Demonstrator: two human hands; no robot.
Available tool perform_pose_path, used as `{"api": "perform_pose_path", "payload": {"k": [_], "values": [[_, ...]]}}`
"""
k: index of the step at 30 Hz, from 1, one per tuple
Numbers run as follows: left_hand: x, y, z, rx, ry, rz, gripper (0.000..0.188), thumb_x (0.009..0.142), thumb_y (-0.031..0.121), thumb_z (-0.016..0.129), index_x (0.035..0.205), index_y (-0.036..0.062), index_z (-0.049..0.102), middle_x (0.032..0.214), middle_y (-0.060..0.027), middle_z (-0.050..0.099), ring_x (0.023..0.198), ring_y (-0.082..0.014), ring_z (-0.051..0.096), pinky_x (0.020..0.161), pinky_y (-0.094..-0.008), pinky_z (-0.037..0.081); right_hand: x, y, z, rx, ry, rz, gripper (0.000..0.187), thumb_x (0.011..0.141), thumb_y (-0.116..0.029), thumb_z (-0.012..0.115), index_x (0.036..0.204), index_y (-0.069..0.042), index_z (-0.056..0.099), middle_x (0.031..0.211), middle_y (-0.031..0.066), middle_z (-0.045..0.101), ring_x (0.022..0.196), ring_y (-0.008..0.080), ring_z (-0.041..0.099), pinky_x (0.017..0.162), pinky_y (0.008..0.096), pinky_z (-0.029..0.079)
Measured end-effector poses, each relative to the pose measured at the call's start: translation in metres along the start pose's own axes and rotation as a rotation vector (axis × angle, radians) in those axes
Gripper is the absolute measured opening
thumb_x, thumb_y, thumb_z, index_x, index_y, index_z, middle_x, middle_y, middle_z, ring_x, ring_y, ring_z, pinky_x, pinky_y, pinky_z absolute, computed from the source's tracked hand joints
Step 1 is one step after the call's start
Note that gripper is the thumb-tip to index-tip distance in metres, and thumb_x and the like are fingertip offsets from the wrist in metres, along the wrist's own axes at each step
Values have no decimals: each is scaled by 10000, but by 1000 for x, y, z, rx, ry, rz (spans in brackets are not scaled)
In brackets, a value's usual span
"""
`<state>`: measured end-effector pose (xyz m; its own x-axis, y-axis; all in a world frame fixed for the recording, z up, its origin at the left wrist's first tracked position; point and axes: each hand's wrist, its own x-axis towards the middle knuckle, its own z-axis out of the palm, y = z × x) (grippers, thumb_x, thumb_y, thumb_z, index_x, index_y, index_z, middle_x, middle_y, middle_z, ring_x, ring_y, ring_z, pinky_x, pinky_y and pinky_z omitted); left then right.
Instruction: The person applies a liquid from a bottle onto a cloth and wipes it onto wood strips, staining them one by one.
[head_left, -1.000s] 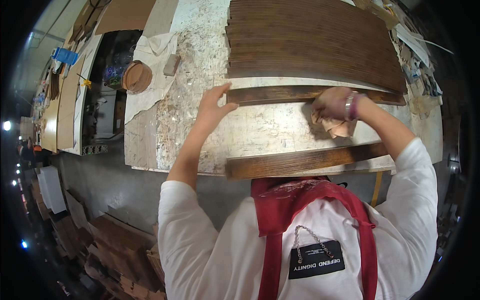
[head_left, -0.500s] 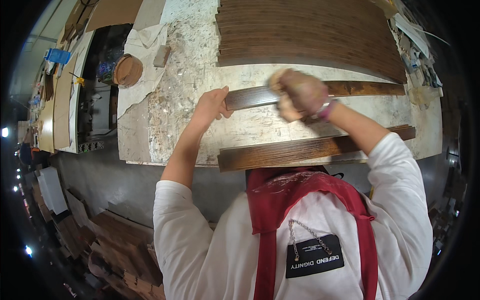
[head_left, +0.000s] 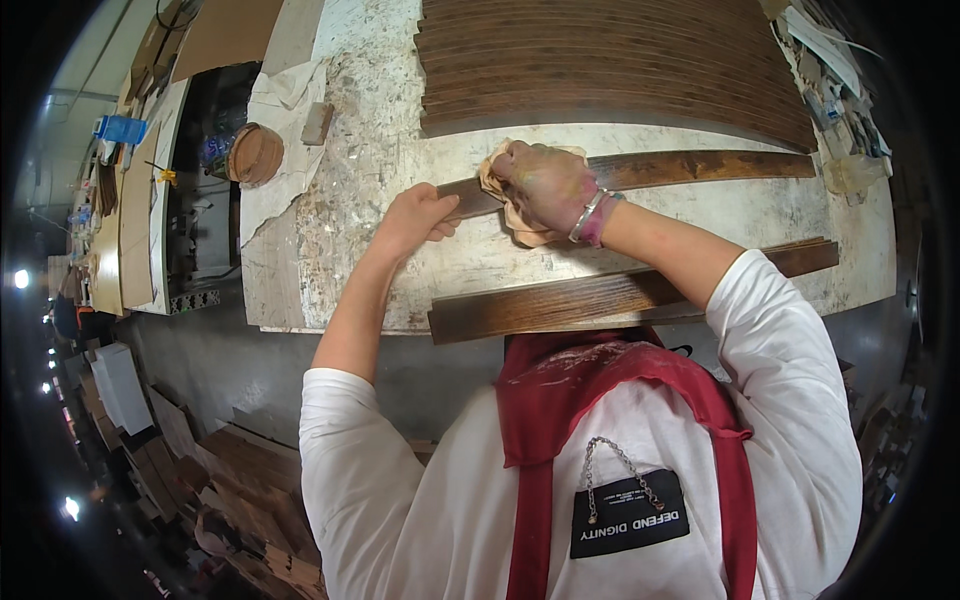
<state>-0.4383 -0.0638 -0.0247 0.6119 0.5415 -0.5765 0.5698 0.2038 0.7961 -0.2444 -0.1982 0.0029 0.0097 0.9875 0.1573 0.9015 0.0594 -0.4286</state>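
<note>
A long dark-brown wooden slat point(head_left: 700, 166) lies across the worktable point(head_left: 350, 270). My left hand point(head_left: 418, 214) grips the slat's left end, fingers curled around it. Bunched under my right hand point(head_left: 548, 188) is a tan cloth point(head_left: 526, 232), pressed onto the slat's top close to my left hand. Stain marks the back of that hand, and a bracelet circles its wrist. Nearer to me, by the front edge, a stack of similar dark boards point(head_left: 560, 304) lies partly behind my right forearm.
Many dark slats point(head_left: 610, 75) lie side by side at the back of the table. On the left are a round brown container point(head_left: 256, 155) and a small block point(head_left: 317, 124) on paper. Clutter with a plastic bag point(head_left: 855, 174) lines the right edge.
My right hand has slid left along the slat with the cloth, close to my left hand. My left hand still holds the slat's end.
</note>
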Motion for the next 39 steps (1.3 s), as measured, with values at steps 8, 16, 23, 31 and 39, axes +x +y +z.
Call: {"api": "perform_pose_path", "payload": {"k": [8, 16, 23, 31, 39], "values": [[-3, 7, 3, 76, 18, -42, 272, 909, 250, 645, 774, 74, 487, 737, -92, 650, 580, -92, 584, 500, -206, 437, -5, -1, -7, 49, -9, 54, 140, 765, -142, 603, 901, -137, 639, 924, 116, 615, 837, 322, 647, 709, 413, 511], [-10, 7, 1, -90, -79, 55, 261, 945, 236, 611, 792, 79, 470, 622, 4, 504, 526, -81, 445, 507, -237, 369, 21, -29, 19, -16, -125, 91, 200, 802, -138, 612, 978, -174, 700, 1052, 82, 647, 881, 263, 667, 748, 396, 537], [-8, 7, 9, -9, 35, 34, 370, 945, 282, 628, 709, 125, 389, 611, -21, 531, 533, -98, 523, 548, -266, 455, -166, 217, -80, 521, 320, 757, 303, 995, -247, 379, 975, -92, 639, 951, 68, 658, 855, 183, 634, 789, 303, 514], [7, 94, 89, 1160, 306, 531, 335, 887, 300, 655, 1022, -5, 621, 842, -188, 643, 771, -335, 629, 666, -415, 485, -178, 208, -148, 262, 146, 741, 287, 971, -231, 403, 1029, -95, 649, 911, 105, 671, 791, 202, 669, 685, 381, 559], [71, 100, 241, 1130, 76, 1015, 492, 833, 288, 689, 1236, 45, 545, 1096, -119, 530, 959, -301, 517, 846, -394, 423, -240, 315, -122, 589, 205, 955, 199, 899, -260, 531, 834, -109, 644, 841, 92, 676, 762, 225, 659, 676, 412, 522]]}}
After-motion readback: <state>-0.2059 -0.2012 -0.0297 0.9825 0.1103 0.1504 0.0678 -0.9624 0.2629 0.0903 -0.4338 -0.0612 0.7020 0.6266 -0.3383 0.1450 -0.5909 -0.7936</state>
